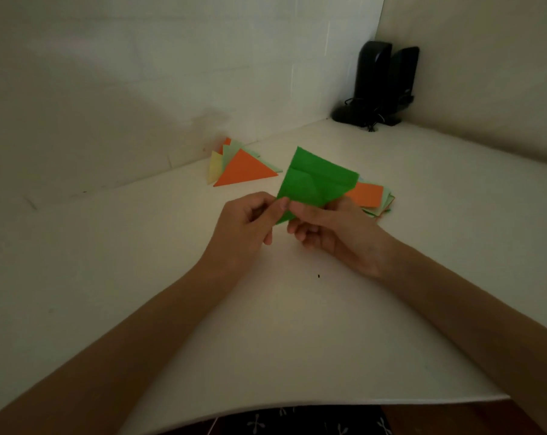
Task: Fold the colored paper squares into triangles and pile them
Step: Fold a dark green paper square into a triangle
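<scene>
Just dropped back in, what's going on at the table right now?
A person holds a green paper square above the white table, the left hand and right hand pinching its near corner, mid-fold. Behind it to the left lies a pile of folded paper triangles with an orange one on top; to the right, a stack of unfolded paper squares, orange uppermost, waits.

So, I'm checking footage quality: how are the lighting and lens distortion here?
Head view: dim overall, brightest at the middle of the white table; wide-angle lens bows its near edge; green paper sheet and orange folded paper triangle show clear colour; left hand and right hand look sharp.
</scene>
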`<state>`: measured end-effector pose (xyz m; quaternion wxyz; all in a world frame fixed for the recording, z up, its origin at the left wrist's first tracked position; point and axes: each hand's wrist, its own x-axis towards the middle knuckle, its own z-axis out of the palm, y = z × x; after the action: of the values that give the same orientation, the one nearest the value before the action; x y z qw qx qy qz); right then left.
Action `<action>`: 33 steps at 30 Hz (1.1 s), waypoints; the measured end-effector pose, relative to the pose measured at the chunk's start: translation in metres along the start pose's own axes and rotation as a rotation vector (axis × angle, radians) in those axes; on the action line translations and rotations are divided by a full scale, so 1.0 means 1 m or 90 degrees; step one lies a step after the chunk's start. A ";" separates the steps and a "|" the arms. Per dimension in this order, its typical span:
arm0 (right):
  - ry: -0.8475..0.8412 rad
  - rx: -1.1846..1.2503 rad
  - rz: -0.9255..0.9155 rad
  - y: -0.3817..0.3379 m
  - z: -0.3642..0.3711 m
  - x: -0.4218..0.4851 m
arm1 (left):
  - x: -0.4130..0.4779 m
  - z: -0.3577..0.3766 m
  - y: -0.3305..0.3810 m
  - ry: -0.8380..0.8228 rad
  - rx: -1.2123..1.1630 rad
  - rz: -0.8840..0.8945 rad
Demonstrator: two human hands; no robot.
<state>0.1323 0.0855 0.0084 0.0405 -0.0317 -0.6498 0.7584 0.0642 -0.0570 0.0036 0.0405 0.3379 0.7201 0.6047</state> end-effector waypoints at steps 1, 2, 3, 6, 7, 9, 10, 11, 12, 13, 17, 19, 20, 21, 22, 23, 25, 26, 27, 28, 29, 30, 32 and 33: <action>0.013 -0.011 -0.009 0.001 0.000 0.001 | 0.000 0.000 -0.001 -0.007 -0.001 0.000; 0.030 -0.023 -0.017 0.000 -0.001 0.001 | 0.000 0.000 -0.001 -0.010 -0.002 -0.005; 0.048 -0.035 -0.024 -0.001 -0.004 0.001 | 0.000 -0.001 -0.002 -0.009 -0.004 -0.014; 0.099 -0.055 -0.034 -0.005 -0.012 0.001 | 0.002 -0.002 -0.004 -0.001 -0.010 -0.037; 0.116 -0.053 -0.035 -0.007 -0.014 0.001 | 0.002 -0.002 -0.004 0.002 -0.013 -0.042; 0.144 -0.041 -0.031 -0.011 -0.020 0.002 | 0.003 -0.003 -0.004 0.010 -0.015 -0.051; 0.153 -0.037 -0.029 -0.012 -0.022 0.002 | 0.003 -0.004 -0.004 0.012 -0.017 -0.053; 0.159 -0.039 -0.028 -0.014 -0.024 0.002 | 0.003 -0.005 -0.005 0.014 -0.017 -0.055; 0.163 -0.049 -0.029 -0.014 -0.026 0.002 | 0.004 -0.006 -0.005 0.014 -0.015 -0.058; 0.166 -0.066 -0.031 -0.013 -0.026 0.002 | 0.004 -0.007 -0.005 0.016 -0.011 -0.063; 0.164 -0.046 -0.036 -0.011 -0.022 0.003 | 0.006 -0.008 -0.006 0.055 -0.043 -0.110; 0.186 0.044 -0.043 -0.011 -0.020 0.005 | 0.009 -0.010 -0.006 0.080 -0.143 -0.139; 0.211 0.099 -0.049 -0.011 -0.020 0.006 | 0.010 -0.010 -0.004 0.080 -0.211 -0.158; 0.236 0.147 -0.055 -0.010 -0.020 0.007 | 0.010 -0.010 -0.002 0.067 -0.260 -0.174; 0.253 0.182 -0.060 -0.009 -0.019 0.007 | 0.009 -0.009 0.000 0.045 -0.264 -0.182; 0.255 0.202 -0.060 -0.008 -0.017 0.007 | 0.008 -0.007 0.001 0.024 -0.224 -0.181; 0.214 0.191 -0.035 -0.006 -0.009 0.006 | 0.003 0.000 0.003 0.012 -0.111 -0.168; 0.183 0.166 -0.023 -0.005 -0.005 0.005 | 0.002 0.003 0.003 0.033 -0.077 -0.162; 0.154 0.135 -0.016 -0.004 -0.002 0.004 | 0.003 0.005 0.004 0.056 -0.065 -0.158; 0.133 0.095 -0.016 -0.002 0.001 0.003 | 0.003 0.006 0.002 0.075 -0.063 -0.156; 0.124 0.041 -0.026 -0.001 0.004 0.001 | 0.004 0.004 0.001 0.091 -0.071 -0.161; 0.123 -0.022 -0.051 -0.001 0.005 0.000 | 0.005 0.002 0.000 0.105 -0.089 -0.174; 0.109 -0.117 -0.119 -0.003 0.002 -0.002 | 0.008 -0.004 -0.003 0.118 -0.121 -0.193; 0.083 -0.138 -0.144 -0.005 0.000 -0.003 | 0.009 -0.006 -0.004 0.118 -0.123 -0.195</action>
<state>0.1355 0.0862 0.0132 0.1639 -0.0116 -0.7234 0.6706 0.0526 -0.0577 0.0046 0.0979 0.1623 0.7024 0.6861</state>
